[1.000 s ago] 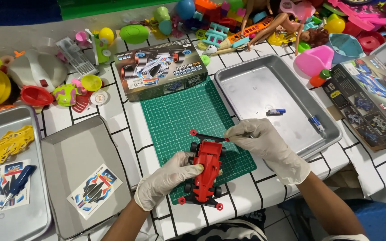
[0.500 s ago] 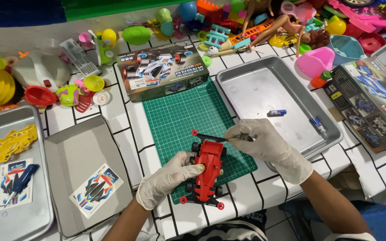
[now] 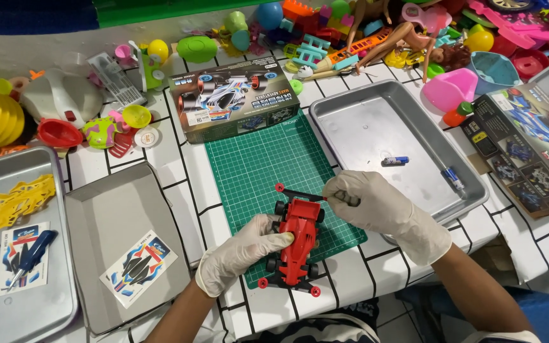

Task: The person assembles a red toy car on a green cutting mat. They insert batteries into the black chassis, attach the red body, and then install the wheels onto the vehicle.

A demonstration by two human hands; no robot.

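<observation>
A red toy car [image 3: 298,240] sits on the near part of the green cutting mat [image 3: 258,165], close to the counter's near edge, its nose pointing away from the person. The left hand [image 3: 239,254], in a white glove, is closed on the car's left side with the thumb pressed against the body. The right hand [image 3: 370,204], also gloved, is curled shut around a small dark tool [image 3: 345,199] at the car's front right corner, just over the mat's right edge. Touching that edge is a metal tray [image 3: 376,127] holding a small blue piece [image 3: 394,161] and a blue pen [image 3: 452,178], with bare floor around them. The far half of the mat is open up to a model car box [image 3: 233,98]. Left of the mat, a grey tray [image 3: 106,216] holds a sticker sheet [image 3: 138,269].
</observation>
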